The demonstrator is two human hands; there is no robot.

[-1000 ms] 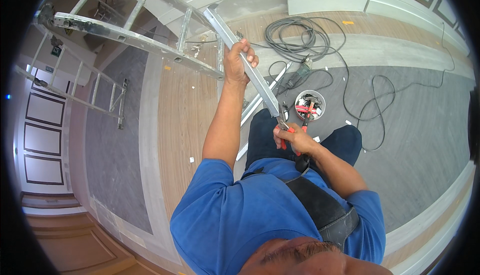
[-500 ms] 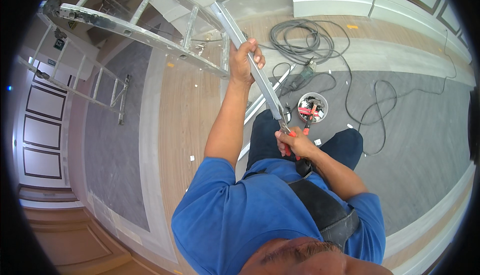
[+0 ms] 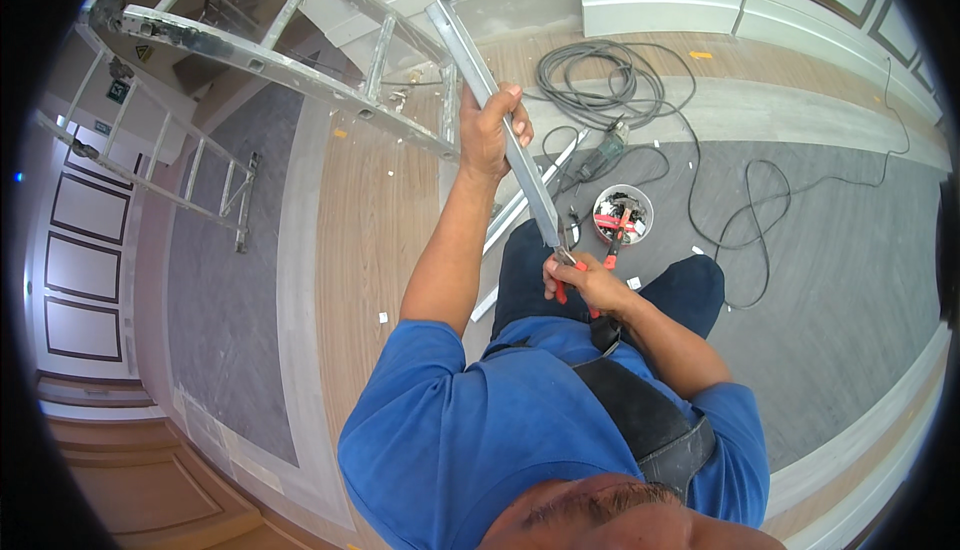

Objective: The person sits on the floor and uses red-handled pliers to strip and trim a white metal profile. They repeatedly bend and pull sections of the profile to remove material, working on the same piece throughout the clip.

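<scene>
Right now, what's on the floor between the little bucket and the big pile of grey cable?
In the head view, a power tool with its cord lies between the bucket and the coiled cable, plus loops of thinner cord on the grey floor.

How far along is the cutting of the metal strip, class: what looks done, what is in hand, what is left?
Done: tools are laid out, with a white bucket of tools and a coiled cable on the floor. In hand: the left hand grips the metal strip while the right hand holds red-handled snips at its lower end. Left: the strip looks uncut; whether the blades have bitten cannot be told.
</scene>
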